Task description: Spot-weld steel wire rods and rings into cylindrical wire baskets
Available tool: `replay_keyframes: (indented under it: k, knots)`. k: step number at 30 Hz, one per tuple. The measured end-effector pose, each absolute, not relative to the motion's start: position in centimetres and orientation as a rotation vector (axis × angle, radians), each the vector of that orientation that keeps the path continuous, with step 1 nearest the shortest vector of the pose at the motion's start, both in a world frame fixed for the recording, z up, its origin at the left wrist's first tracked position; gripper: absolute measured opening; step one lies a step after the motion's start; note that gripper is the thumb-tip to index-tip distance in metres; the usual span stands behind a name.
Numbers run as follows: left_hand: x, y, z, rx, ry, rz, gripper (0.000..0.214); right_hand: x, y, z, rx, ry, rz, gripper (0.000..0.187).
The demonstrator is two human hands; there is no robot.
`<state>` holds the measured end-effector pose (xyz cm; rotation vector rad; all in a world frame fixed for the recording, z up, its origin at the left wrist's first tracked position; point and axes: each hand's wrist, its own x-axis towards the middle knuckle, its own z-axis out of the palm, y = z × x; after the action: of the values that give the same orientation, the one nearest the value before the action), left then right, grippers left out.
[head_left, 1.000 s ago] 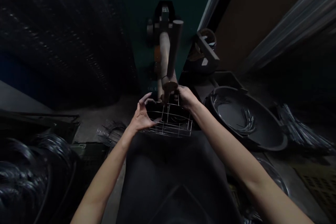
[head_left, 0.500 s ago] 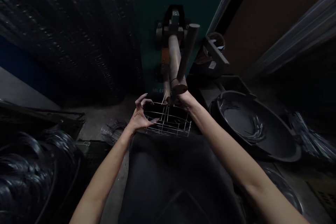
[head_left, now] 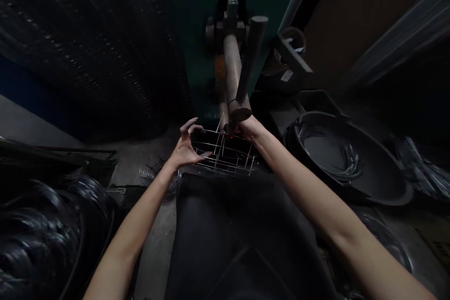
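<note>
A wire basket or rack of thin shiny metal wires is under the arm of a spot-welder-like machine, in front of my dark apron. My left hand grips its left end, with curved fingers over the far side and the thumb on the near side. Beyond the basket's right rear rim is my right hand, its fingers curled close to the machine's lower tip. The machine's round end partly hides those fingers, and what they pinch cannot be made out. A faint reddish glow shows at the tip.
To the right, a large dark basin holds curved wires. Coiled wire rings fill a container at the lower left. A bundle of wires lies at the far right. Stacked wire mesh stands at the upper left.
The view has tilted a little, shifting the machine up in the picture. A reddish glow now shows by the machine's tip. Both hands keep nearly the same places at the basket.
</note>
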<state>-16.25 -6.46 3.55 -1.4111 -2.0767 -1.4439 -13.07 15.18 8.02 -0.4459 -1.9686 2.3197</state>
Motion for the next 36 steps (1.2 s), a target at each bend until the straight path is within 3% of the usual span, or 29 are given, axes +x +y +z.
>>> replay_keyframes:
  k: [7, 12, 14, 17, 20, 23, 26, 31, 36]
  knots:
    - [-14.5, -6.6, 1.8, -1.583, -1.99, -1.349, 0.098, -12.5, 18.2, 11.6, -0.753, -1.95, 2.274, 0.019]
    - [-6.9, -8.5, -2.4, -1.8, -1.985, -1.237, 0.092, -4.0, 18.6, 10.6, -0.754, -2.122, 2.179, 0.007]
    - [-3.9, -9.4, -2.7, -1.854, -2.18, -1.309, 0.093, 0.6, 17.0, 9.5, -0.67, -2.235, 2.074, 0.012]
    - [-1.2, -9.1, -0.1, -1.529, -2.55, -1.796, 0.074, 6.2, 12.8, 7.9, -0.408, -2.461, 1.763, 0.02]
    - [0.0, -6.7, 4.5, -1.14, -2.622, -2.457, 0.055, 9.6, 9.2, 7.3, -0.152, -2.666, 1.328, 0.027]
    - [1.1, -4.3, 7.8, -0.799, -2.471, -2.892, 0.04, 11.5, 9.2, 7.9, 0.145, -2.834, 1.072, 0.029]
    - [2.9, -3.5, 8.4, -0.494, -2.222, -3.059, 0.031, 11.8, 12.9, 9.5, 0.32, -2.83, 1.008, 0.029]
    - [5.7, -4.8, 7.9, -0.486, -2.274, -2.956, 0.043, 7.7, 19.5, 11.3, 0.055, -2.729, 0.747, 0.04]
    - [3.7, -9.1, 10.6, -1.043, -2.601, -2.524, 0.046, 5.1, 21.1, 13.7, 0.311, -2.812, 1.04, 0.046]
